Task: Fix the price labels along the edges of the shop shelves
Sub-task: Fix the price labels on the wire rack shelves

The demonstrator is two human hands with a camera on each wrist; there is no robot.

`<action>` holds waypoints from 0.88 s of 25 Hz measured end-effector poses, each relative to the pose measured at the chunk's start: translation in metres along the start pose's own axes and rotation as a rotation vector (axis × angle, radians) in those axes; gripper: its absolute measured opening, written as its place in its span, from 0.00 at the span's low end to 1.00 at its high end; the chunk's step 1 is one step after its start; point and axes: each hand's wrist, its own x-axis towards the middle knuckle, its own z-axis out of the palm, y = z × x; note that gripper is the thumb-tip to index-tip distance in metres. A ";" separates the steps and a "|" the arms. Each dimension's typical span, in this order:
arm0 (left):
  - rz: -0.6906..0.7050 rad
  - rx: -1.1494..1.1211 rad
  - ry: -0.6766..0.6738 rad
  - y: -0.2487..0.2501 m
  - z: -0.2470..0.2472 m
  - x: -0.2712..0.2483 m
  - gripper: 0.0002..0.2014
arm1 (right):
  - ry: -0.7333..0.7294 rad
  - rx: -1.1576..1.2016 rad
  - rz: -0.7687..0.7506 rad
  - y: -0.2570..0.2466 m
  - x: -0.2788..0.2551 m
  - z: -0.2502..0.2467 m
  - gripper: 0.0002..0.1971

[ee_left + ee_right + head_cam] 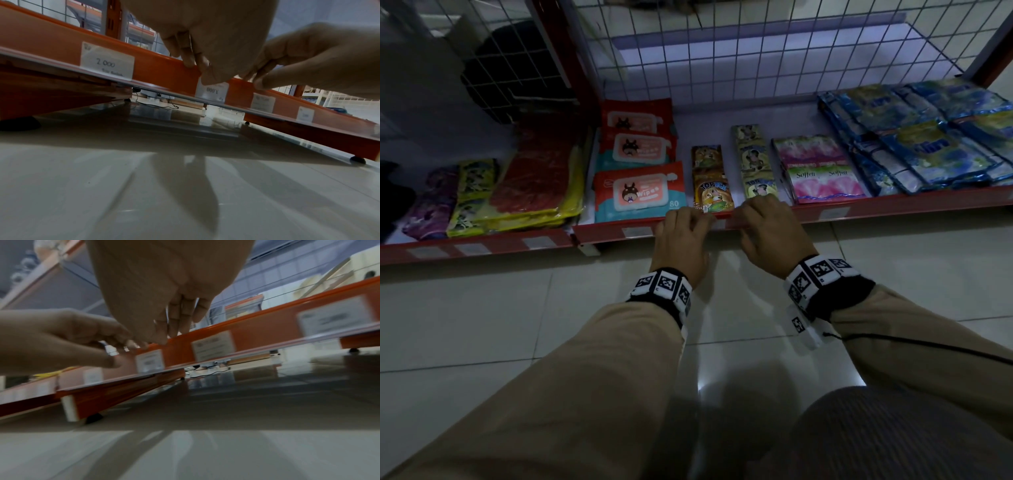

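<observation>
A red shelf rail (893, 205) runs along the bottom shelf's front edge, with white price labels behind a clear strip. My left hand (688, 219) has its fingers (189, 60) over the rail's top. Its thumb presses the upper part of a label that reads 1.000 upside down (212, 93), pinching it against the rail. My right hand (756, 209) pinches the rail's top edge just right of that label (149, 361), with its fingers (179, 324) over the top. The label is hidden behind both hands in the head view.
Another label reads 2.000 (107, 63), and more sit along the rail (834, 213). Wipes packs (640, 192), snack sachets (714, 197), pink sachets (822, 178) and blue sachets (928, 137) lie on the shelf before a wire mesh (756, 51). Glossy floor tiles (517, 325) lie below.
</observation>
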 end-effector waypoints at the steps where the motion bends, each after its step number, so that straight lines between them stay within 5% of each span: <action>1: -0.009 -0.004 -0.004 -0.001 0.000 0.000 0.24 | -0.008 0.020 -0.034 -0.006 0.002 0.002 0.14; 17: 0.027 0.012 0.047 -0.004 0.001 -0.010 0.24 | 0.071 0.059 -0.022 -0.022 0.008 0.019 0.19; 22: 0.039 -0.088 -0.038 -0.011 -0.004 -0.006 0.23 | 0.058 0.032 -0.030 -0.023 0.012 0.020 0.13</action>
